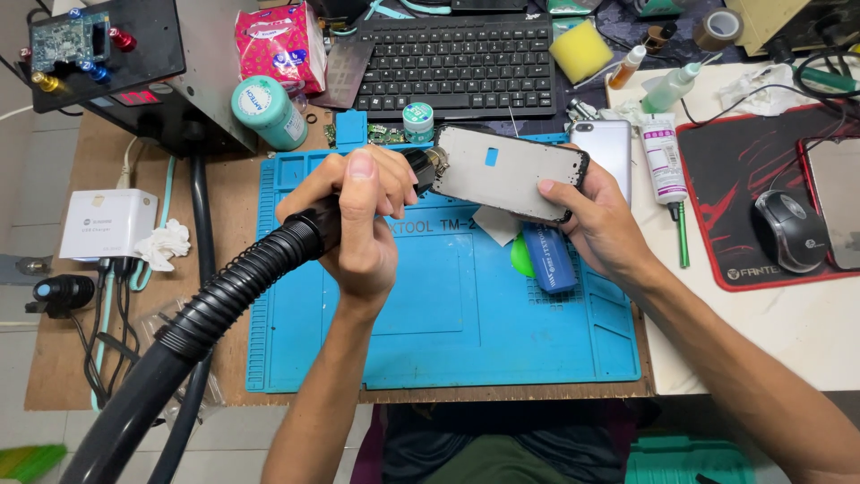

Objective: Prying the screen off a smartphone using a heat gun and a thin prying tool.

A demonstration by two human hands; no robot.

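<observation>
1. While gripping the hot-air wand (296, 235), left hand (358, 215) wrapped fully shut round its black handle, thumb on top; nozzle tip (436, 161) touching the left edge of the phone frame (506, 172).
2. Right hand (598, 224) clamped on the phone frame's right end, fingers (560, 190) over the face, frame held tilted just above the blue mat (448, 332).
3. Corrugated black hose (188, 332) running from the wand down to bottom left.
4. Blue bar-shaped tool (548, 258) and green round piece (521, 260) on the mat, below the frame.
5. Worktop (788, 332) clutter: keyboard (457, 63) behind, teal can (269, 112), white tube (663, 157), mouse (788, 229) on red-black pad, well apart from the hands.
</observation>
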